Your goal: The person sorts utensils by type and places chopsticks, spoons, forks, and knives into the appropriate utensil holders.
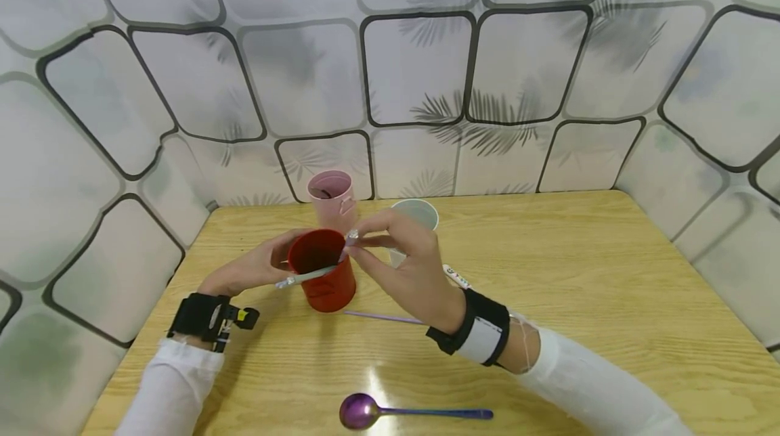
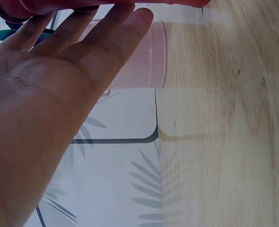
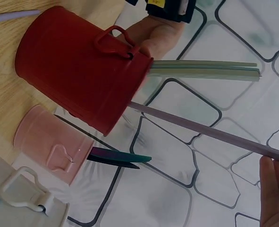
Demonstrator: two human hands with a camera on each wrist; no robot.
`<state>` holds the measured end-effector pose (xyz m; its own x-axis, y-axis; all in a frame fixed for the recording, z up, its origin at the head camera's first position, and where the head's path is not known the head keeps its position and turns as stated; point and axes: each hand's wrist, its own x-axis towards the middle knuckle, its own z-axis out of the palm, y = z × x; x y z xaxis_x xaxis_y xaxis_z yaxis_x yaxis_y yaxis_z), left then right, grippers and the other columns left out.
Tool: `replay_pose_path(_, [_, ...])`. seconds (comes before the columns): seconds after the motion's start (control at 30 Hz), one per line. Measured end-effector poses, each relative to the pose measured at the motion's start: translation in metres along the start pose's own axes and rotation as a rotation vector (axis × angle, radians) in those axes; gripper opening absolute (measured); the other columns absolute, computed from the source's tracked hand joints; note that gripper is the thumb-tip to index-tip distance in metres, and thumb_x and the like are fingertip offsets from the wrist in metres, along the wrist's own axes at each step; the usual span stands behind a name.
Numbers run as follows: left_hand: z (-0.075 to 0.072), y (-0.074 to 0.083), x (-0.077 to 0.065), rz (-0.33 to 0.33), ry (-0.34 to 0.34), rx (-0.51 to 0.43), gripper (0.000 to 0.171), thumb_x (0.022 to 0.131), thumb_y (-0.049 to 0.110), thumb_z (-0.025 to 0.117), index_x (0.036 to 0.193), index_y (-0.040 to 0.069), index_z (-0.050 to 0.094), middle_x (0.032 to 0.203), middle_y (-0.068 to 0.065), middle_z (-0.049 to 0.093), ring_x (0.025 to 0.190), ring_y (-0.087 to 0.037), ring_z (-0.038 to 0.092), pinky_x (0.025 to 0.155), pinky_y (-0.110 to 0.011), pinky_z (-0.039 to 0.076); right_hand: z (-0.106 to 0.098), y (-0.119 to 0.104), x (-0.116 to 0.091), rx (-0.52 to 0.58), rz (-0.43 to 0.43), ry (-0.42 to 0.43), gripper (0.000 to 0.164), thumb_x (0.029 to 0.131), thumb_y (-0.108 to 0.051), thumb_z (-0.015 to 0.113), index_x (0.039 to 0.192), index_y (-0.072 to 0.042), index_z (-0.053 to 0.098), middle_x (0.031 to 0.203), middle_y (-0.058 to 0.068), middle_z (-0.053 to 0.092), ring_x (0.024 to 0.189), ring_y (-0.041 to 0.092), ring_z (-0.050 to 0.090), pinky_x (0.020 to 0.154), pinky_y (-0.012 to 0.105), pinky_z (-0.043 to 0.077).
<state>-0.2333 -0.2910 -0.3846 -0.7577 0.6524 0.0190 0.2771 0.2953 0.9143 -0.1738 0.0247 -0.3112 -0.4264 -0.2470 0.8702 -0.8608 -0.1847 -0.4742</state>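
White sleeves (image 1: pixel 603 382) come closest, and between them, toward the near edge of the table (image 1: pixel 609 273), a spoon (image 1: pixel 359 411) lies with its bowl to the left and its handle running right, roughly parallel to the far edge. Beyond it, toward the table's far left corner, the right hand (image 1: pixel 414 263) pinches 1 lilac straw (image 3: pixel 200 127) close to its upper end. That straw's lower end is inside the mouth of the red cup (image 1: pixel 332 290); its long axis slants up out of the cup to the fingers, roughly along the cup's own axis. The cup points mouth upward, and the left hand (image 1: pixel 258 263) grips it by its left side. Green straws (image 3: pixel 210 73) lean out over the rim toward the table's left edge.

I judge the lilac straw very light, smooth and a little slippery, stiff enough to hold its line yet easily creased; a gentle pinch near the upper end should suit. The cup looks light and rigid, best held round the wall below the rim. Nearer than the cup and to its right, a loose straw (image 1: pixel 384 317) lies flat, nearly parallel to the far edge.
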Motion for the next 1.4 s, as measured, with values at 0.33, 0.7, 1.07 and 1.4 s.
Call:
replay_pose_path(0.33, [0.001,0.001,0.0,-0.01,0.01,0.011,0.074,0.092,0.009,0.076,0.157,0.011,0.039,0.151,-0.013,0.052,0.135,-0.019,0.05,0.105,-0.029,0.046,0.012,0.021,-0.005,-0.033,0.033,-0.07,0.023,0.086,0.012,0.076,0.101,-0.002,0.065,0.098,0.011,0.069,0.096,0.022,0.069,0.081,0.033,0.061])
replay_pose_path(0.7, [0.001,0.001,-0.001,-0.026,0.012,0.009,0.076,0.093,0.007,0.075,0.158,0.008,0.035,0.152,-0.017,0.048,0.133,-0.011,0.052,0.103,-0.028,0.048,0.023,0.039,-0.013,-0.115,0.048,-0.237,0.028,0.086,0.009,0.078,0.107,-0.004,0.067,0.104,0.007,0.07,0.1,0.014,0.069,0.086,0.027,0.059])
replay_pose_path(1.07, [0.0,-0.001,-0.001,-0.011,0.0,-0.012,0.075,0.093,0.009,0.075,0.158,0.01,0.036,0.15,-0.012,0.051,0.132,-0.018,0.053,0.103,-0.032,0.049,0.032,0.047,-0.018,-0.214,0.052,-0.345,0.023,0.09,0.003,0.076,0.109,-0.004,0.066,0.105,0.005,0.069,0.099,0.009,0.066,0.09,0.019,0.054])
replay_pose_path(1.4, [0.001,0.001,-0.002,-0.026,-0.006,-0.027,0.081,0.091,0.015,0.077,0.159,0.01,0.034,0.151,-0.014,0.048,0.132,-0.021,0.053,0.103,-0.038,0.05,0.037,0.045,-0.018,-0.272,-0.02,-0.404,0.025,0.089,0.002,0.079,0.108,-0.006,0.065,0.105,0.004,0.068,0.099,0.009,0.064,0.093,0.014,0.05])
